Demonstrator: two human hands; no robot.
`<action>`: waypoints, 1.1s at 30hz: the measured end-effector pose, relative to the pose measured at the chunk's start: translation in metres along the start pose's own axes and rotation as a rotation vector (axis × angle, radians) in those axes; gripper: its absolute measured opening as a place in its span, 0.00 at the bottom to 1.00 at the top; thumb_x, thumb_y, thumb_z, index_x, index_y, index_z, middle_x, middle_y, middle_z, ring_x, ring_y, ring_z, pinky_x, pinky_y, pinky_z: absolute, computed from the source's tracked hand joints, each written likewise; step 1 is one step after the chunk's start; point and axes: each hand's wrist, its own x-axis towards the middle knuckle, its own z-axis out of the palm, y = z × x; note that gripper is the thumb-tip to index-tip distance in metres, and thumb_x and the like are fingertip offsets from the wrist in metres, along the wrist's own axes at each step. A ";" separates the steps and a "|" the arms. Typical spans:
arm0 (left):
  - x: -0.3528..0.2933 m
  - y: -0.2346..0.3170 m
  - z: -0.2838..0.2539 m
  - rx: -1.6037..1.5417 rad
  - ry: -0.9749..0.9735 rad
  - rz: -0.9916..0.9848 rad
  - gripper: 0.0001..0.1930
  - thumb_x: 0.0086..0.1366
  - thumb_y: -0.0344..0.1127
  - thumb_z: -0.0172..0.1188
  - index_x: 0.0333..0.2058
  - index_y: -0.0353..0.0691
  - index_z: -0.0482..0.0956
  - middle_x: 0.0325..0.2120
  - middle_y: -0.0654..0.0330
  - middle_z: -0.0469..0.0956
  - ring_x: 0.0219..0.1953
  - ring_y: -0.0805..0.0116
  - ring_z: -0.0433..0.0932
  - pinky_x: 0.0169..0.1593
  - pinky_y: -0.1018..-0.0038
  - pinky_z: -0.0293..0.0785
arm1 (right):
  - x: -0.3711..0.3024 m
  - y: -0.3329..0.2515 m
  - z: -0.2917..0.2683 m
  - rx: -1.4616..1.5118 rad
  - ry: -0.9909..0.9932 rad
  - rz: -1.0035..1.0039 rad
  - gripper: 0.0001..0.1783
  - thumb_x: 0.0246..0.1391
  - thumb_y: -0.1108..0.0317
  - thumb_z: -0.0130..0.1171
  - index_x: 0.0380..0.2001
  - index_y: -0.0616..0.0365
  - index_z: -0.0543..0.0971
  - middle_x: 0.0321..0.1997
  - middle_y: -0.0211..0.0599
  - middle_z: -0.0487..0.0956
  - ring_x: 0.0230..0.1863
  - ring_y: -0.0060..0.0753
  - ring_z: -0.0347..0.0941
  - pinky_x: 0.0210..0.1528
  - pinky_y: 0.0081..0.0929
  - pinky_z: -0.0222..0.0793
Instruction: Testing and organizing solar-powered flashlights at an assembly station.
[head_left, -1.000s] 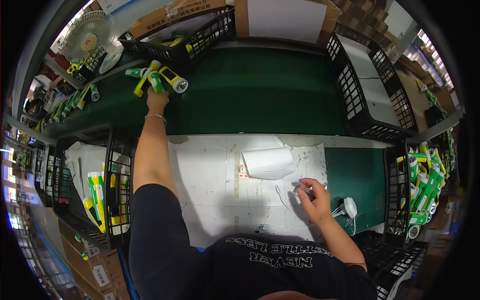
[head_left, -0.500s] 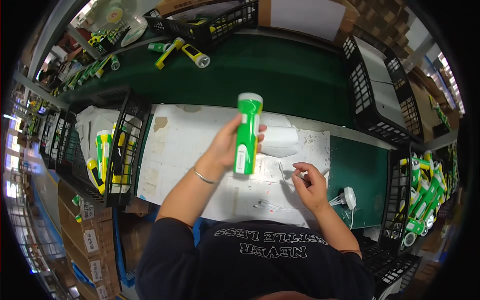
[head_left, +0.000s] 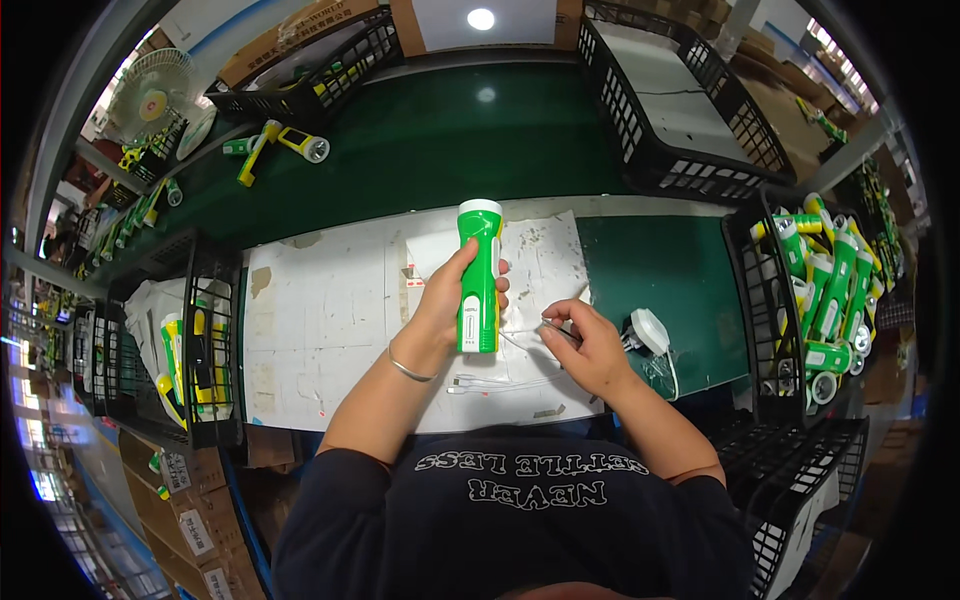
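My left hand (head_left: 445,302) is wrapped round a green flashlight (head_left: 480,280) with a white head rim and yellow along one side. It is raised over the white work sheet (head_left: 330,340), head pointing away from me. A bright round spot of light (head_left: 481,19) shows on the white board beyond the bench. My right hand (head_left: 590,350), just right of the flashlight, has thumb and forefinger pinched on what looks like the end of a thin white cable (head_left: 510,337). More white cables (head_left: 490,384) lie on the sheet below, near a round white charger (head_left: 649,330).
A black crate (head_left: 760,300) of jumbled flashlights stands at right; another black crate (head_left: 215,345) with a few stands at left. Several flashlights (head_left: 303,145) lie on the green bench at the back left. A black crate (head_left: 690,160) sits at the back right.
A bright light spot has appeared on the board at the back. My view has swung to the right. The right-hand fingers have drawn closer together; the left hand still grips the flashlight.
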 end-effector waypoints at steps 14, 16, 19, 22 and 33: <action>-0.030 -0.035 -0.001 0.176 -0.123 -0.016 0.20 0.65 0.41 0.47 0.50 0.31 0.63 0.43 0.45 0.72 0.43 0.56 0.75 0.46 0.63 0.75 | -0.027 0.003 0.050 0.936 -0.482 0.524 0.19 0.53 0.60 0.54 0.47 0.51 0.68 0.25 0.23 0.68 0.17 0.12 0.56 0.15 0.13 0.45; -0.035 -0.040 0.001 0.169 -0.120 -0.059 0.18 0.66 0.37 0.47 0.50 0.32 0.62 0.42 0.44 0.72 0.42 0.55 0.75 0.45 0.64 0.76 | -0.036 0.013 0.064 1.122 -0.530 0.656 0.15 0.52 0.63 0.52 0.42 0.51 0.65 0.22 0.26 0.67 0.11 0.13 0.49 0.12 0.16 0.40; -0.038 -0.045 -0.004 0.202 -0.103 -0.098 0.19 0.66 0.38 0.47 0.50 0.33 0.62 0.45 0.43 0.70 0.45 0.54 0.73 0.46 0.61 0.74 | -0.041 0.007 0.071 1.203 -0.541 0.689 0.12 0.52 0.64 0.51 0.38 0.52 0.65 0.23 0.29 0.70 0.10 0.13 0.47 0.11 0.17 0.38; -0.034 -0.042 -0.010 0.120 -0.232 -0.112 0.21 0.66 0.42 0.47 0.52 0.35 0.61 0.49 0.45 0.67 0.48 0.52 0.71 0.49 0.56 0.72 | -0.043 -0.001 0.066 1.183 -0.553 0.658 0.11 0.53 0.63 0.51 0.38 0.53 0.66 0.24 0.30 0.71 0.10 0.13 0.49 0.11 0.15 0.41; -0.008 -0.018 -0.020 -0.044 -0.112 -0.312 0.24 0.55 0.33 0.60 0.51 0.48 0.65 0.38 0.56 0.72 0.39 0.64 0.73 0.46 0.43 0.70 | -0.053 -0.015 0.067 0.866 -0.665 0.639 0.14 0.54 0.52 0.52 0.36 0.49 0.70 0.30 0.27 0.75 0.36 0.19 0.66 0.36 0.23 0.60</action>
